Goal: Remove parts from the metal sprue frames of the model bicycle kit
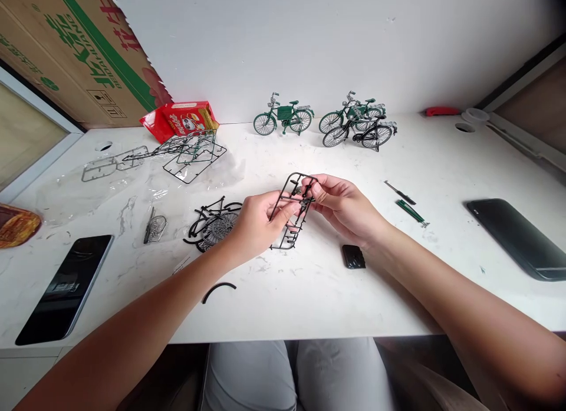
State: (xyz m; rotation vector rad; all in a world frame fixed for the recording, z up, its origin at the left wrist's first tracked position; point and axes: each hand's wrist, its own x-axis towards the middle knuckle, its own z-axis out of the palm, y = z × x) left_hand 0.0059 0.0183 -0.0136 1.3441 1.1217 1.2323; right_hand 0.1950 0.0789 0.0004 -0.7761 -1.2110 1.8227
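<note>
Between my two hands is a black plastic sprue frame (289,237) with small model parts on it, tilted above the table. My left hand (260,222) grips its left side, thumb across the middle. At the upper right part of the frame, the thumb and fingers of my right hand (338,201) pinch it; any small part between those fingertips is hidden. Black model bicycle parts (216,222), with a frame and spoked wheels, lie just left of my left hand. A curved black strip (219,287) rests nearer the table's front edge, and a small black piece (354,256) sits below my right wrist.
Assembled model bicycles, a green one (283,115) and a black one (360,131) among them, stand at the back. Left are empty sprues (194,157), a red packet (186,119) and a phone (66,287). A screwdriver (400,193), green tweezers (411,211) and a dark device (517,237) lie right.
</note>
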